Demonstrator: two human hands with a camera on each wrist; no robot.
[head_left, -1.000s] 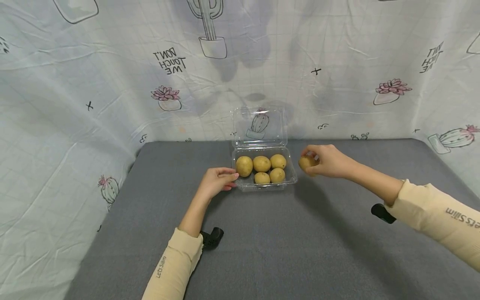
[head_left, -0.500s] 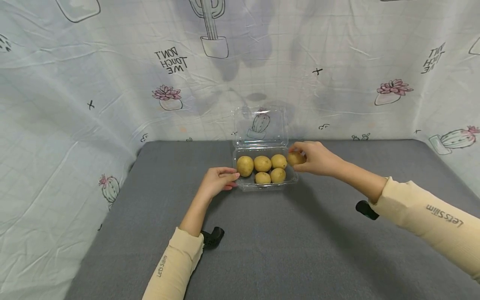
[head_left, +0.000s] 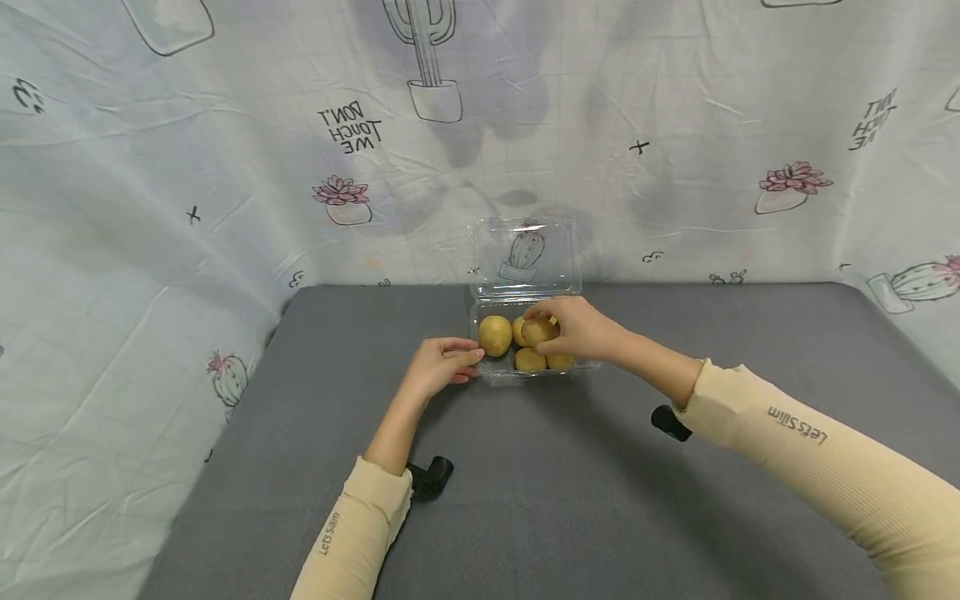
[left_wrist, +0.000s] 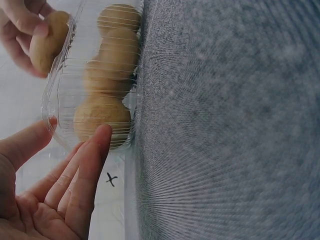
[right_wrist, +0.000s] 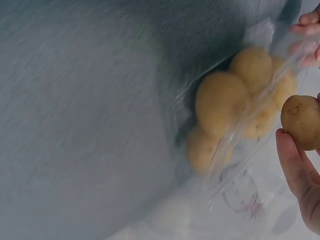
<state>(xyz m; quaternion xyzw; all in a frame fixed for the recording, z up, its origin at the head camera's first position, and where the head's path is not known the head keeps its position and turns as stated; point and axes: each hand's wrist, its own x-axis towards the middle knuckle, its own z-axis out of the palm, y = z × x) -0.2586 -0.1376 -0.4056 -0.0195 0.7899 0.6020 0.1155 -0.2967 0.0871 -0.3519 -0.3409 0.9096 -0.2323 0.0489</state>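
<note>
A clear plastic clamshell container (head_left: 478, 313) stands near the back of the grey table, its lid raised. Several yellow potatoes (head_left: 495, 337) lie in it. My right hand (head_left: 583, 327) pinches another potato (head_left: 538, 332) between thumb and fingers above the container's middle, partly covering those underneath. In the left wrist view the held potato (left_wrist: 50, 42) shows above the rim. My left hand (head_left: 444, 365) is at the container's left side. Its thumb tip is at the rim, and its nearly straight fingers (left_wrist: 87, 175) touch the outer wall.
The grey cloth-covered table (head_left: 525, 500) stretches toward me and to both sides. A patterned white curtain (head_left: 675, 125) hangs close behind the raised lid (head_left: 558, 250). Black wrist cameras (head_left: 431, 477) stick out below both sleeves.
My right hand has carried its potato left, from beside the container's right side to over its middle. The left hand stays at the left side.
</note>
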